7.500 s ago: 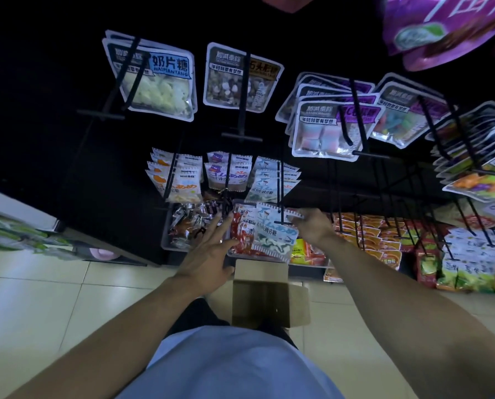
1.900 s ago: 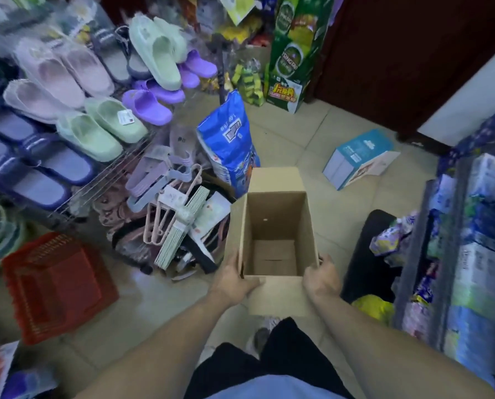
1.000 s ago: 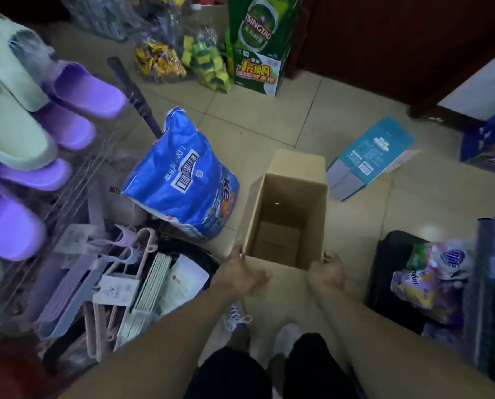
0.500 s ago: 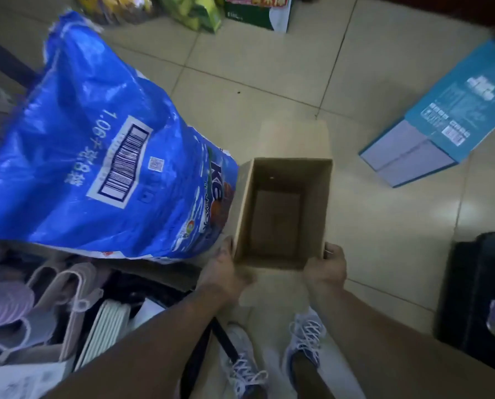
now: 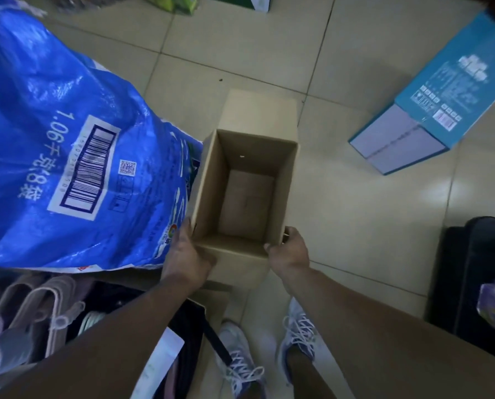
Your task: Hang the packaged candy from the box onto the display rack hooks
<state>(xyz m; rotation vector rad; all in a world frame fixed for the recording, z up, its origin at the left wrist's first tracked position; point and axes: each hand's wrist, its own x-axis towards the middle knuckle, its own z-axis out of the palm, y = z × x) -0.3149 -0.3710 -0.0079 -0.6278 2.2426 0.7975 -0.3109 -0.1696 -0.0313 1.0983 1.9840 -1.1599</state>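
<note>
An open brown cardboard box stands upright on the tiled floor, flaps spread, and its inside is empty down to the bottom. My left hand grips its near left corner. My right hand grips its near right corner. No packaged candy and no display rack hooks appear in this view.
A big blue woven sack leans against the box's left side. A teal carton lies on the floor to the right. Plastic hangers pile at lower left. A black bag sits at the right. My shoes stand below the box.
I turned away from the candy rack carrying the empty box. Over the last second the box came down low beside the blue sack; both hands stay on its near corners.
</note>
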